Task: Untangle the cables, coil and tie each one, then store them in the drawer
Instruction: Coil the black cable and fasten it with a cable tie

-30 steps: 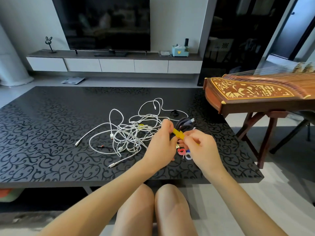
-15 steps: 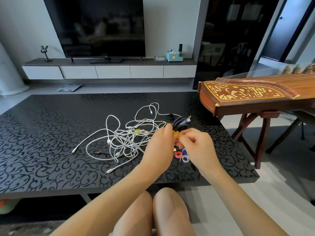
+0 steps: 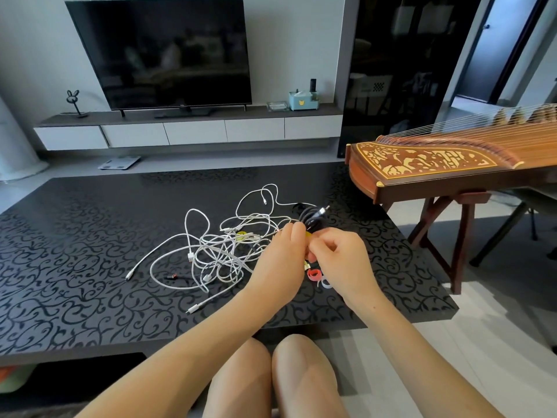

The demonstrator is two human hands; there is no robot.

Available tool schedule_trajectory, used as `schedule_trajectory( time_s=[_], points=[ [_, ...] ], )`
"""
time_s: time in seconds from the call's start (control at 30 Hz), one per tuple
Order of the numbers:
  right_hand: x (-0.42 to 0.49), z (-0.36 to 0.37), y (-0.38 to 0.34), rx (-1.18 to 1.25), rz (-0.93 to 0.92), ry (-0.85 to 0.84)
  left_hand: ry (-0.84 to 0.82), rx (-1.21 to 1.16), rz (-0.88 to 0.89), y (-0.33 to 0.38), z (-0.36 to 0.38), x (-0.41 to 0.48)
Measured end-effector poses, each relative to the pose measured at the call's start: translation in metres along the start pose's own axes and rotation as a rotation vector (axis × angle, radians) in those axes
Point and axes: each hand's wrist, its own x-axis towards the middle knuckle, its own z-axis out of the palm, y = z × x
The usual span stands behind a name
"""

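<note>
Two hands meet above the right part of the table (image 3: 75, 251); the left hand (image 3: 283, 260) grips the dark coil (image 3: 313, 218), fingers curled round its bundled loops, and the right hand (image 3: 340, 260) pinches the yellow tie (image 3: 308, 235) at the coil's near edge; the coil looks light and springy, likely to fan open if released, so the hold belongs across all loops, just beside the tie; the white tangle (image 3: 223, 251) lies left of the hands, limp, probably best drawn out by a plug end; spare ties (image 3: 314, 274) lie near the right hand.
</note>
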Motion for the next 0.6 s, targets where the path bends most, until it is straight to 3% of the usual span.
schedule_trajectory(
  time_s=[0.17,0.27,0.4,0.6],
  points=[
    [-0.001,-0.004,0.004,-0.049,-0.079,-0.013,0.034,-0.222,-0.002,0.0,-0.004,0.001],
    [-0.001,-0.002,0.008,-0.004,-0.04,-0.072,0.007,-0.113,0.068,0.002,-0.003,0.004],
    [0.002,-0.001,0.004,-0.028,-0.056,-0.108,0.046,-0.033,-0.093,0.005,0.003,0.011],
    [0.013,-0.013,0.001,-0.034,-0.089,-0.136,0.112,-0.449,-0.237,0.006,-0.002,0.021]
  ],
)
